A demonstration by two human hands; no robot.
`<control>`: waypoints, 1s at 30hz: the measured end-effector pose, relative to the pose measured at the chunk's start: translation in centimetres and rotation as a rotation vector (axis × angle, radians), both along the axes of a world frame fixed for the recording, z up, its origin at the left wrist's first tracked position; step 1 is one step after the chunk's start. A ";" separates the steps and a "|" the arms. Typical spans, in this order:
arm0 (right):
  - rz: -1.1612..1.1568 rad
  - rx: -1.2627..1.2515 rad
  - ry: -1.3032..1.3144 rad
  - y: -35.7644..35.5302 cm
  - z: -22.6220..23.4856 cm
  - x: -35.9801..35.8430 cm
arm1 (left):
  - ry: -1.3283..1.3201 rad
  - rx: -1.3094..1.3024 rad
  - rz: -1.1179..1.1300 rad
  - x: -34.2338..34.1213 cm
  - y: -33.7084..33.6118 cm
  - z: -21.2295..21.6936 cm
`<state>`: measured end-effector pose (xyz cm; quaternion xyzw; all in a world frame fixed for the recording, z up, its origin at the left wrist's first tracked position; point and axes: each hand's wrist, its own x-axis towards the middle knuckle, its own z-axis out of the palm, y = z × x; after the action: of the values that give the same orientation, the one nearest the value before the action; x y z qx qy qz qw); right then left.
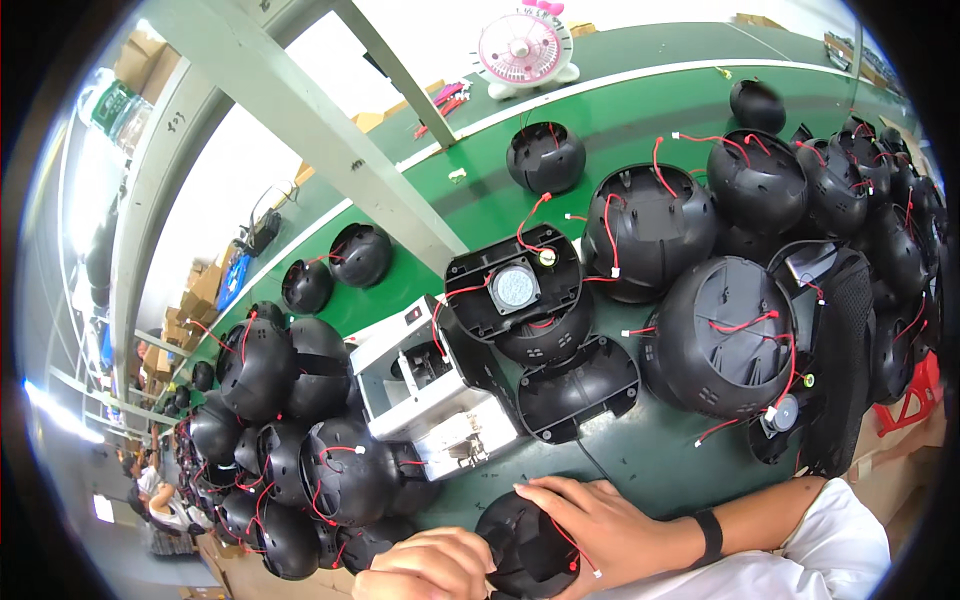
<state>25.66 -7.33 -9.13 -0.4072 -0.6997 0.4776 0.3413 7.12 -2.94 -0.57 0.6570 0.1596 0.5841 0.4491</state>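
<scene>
Also post point(150, 165) w/ nos. point(176, 122), hands point(432, 566) point(612, 532) at shell point(520, 535)

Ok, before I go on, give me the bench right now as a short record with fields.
Right hand: fingers spread over the right side of a black round shell
Left hand: curled at the shell's left side; whether it grips anything is hidden
Right wrist: black band
Beyond the hands: white-cased machine; round grey speaker in an open black housing
Left of machine: piled black shells with red wires
Far side: pink-and-white fan
Surface: green worktop
</scene>
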 end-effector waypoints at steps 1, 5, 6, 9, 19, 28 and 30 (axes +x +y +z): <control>0.001 0.068 -0.016 -0.1 -0.9 -0.2 | 0.016 -0.063 0.119 0.4 -0.7 0.3; 0.005 0.204 -0.103 -0.2 -1.0 -0.6 | 0.026 -0.006 0.277 1.1 -2.6 0.7; 0.013 0.201 -0.099 -0.2 -0.4 -0.6 | 0.036 -0.034 0.299 1.2 -2.7 0.9; -0.020 0.095 -0.095 -0.3 1.0 -0.9 | 0.050 -0.071 0.371 1.2 -3.2 0.8; -0.065 0.147 -0.155 -0.1 1.4 -1.8 | -0.262 -0.048 0.375 -0.3 -1.7 -2.1; 0.062 -0.060 -0.110 0.7 0.9 0.1 | -0.315 -0.076 0.161 -1.8 0.7 1.9; -0.101 0.069 -0.061 0.0 0.1 -0.1 | -0.359 -0.093 0.224 -1.9 2.2 3.2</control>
<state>25.51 -7.33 -9.06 -0.4442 -0.7044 0.4227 0.3575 5.22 -0.74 2.61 0.4991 0.1759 0.7300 0.4325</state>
